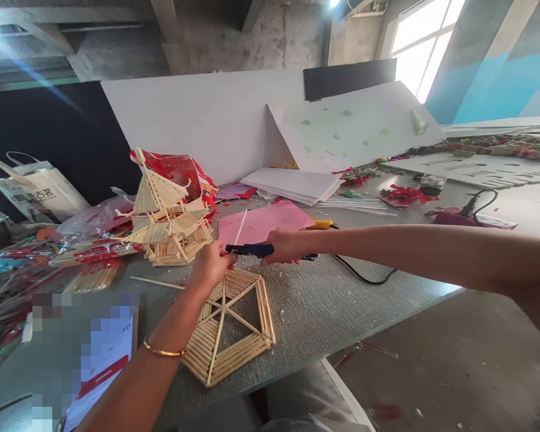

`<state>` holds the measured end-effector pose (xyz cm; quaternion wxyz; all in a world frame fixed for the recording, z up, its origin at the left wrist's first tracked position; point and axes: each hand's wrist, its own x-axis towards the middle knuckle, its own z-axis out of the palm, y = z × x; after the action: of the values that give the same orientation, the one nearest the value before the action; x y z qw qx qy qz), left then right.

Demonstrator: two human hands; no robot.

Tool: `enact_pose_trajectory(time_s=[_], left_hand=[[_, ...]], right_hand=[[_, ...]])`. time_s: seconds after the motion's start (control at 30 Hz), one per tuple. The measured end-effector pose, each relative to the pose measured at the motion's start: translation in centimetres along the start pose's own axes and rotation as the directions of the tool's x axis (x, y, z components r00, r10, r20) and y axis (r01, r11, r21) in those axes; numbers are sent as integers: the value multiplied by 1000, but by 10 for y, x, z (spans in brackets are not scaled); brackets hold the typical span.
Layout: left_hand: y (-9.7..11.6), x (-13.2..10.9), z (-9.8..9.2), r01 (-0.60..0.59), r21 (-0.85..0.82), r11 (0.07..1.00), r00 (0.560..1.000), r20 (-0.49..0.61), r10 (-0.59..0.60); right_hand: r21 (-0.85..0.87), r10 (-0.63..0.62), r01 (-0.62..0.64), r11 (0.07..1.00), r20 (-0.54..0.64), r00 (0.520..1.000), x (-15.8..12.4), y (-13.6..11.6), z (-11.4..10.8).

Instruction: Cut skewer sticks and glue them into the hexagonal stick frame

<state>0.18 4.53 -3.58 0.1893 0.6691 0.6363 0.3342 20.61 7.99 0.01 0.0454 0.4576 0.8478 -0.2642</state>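
My right hand (288, 246) is closed around the handles of a dark blue cutting tool (252, 250), which looks like pliers or snips. Its jaws meet a thin wooden stick (241, 228) that my left hand (213, 264) pinches near the jaws. Below my hands lies a six-sided frame (240, 357) of wooden sticks, its sections partly filled with rows of sticks. One loose stick (155, 282) rests to the left of that frame. Behind my left hand stands a small stick-built pavilion (162, 192) with tiered roofs.
Pink paper (267, 221) lies behind the tool, near a yellow-handled tool (321, 224) with a black cord. White boards (292, 183) are stacked further back. Plastic-wrapped bundles (94, 246) crowd the left side. A red device (472, 219) sits at right. The table edge (364, 330) runs in front.
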Motion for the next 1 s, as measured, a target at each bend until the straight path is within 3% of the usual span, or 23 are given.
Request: enact_pose_trajectory(time_s=[0.2, 0.4, 0.6, 0.8, 1.0], left_hand=[[8, -2, -5, 54, -29, 998, 995, -81, -57], [4, 0, -6, 60, -106, 993, 995, -71, -68], [-4, 5, -6, 33, -209, 977, 998, -39, -42], [-13, 10, -5, 59, -226, 972, 991, -100, -84], [-15, 13, -5, 106, -156, 982, 988, -94, -122]], right_hand=[[-33, -18, 21, 999, 78, 997, -2, -6, -8], [3, 31, -32, 999, 200, 979, -2, -20, -24], [118, -3, -32, 993, 288, 958, 7, -15, -31], [-3, 1, -1, 1000, 40, 999, 9, -20, -17], [-135, 32, -39, 990, -55, 998, 17, -20, -5]])
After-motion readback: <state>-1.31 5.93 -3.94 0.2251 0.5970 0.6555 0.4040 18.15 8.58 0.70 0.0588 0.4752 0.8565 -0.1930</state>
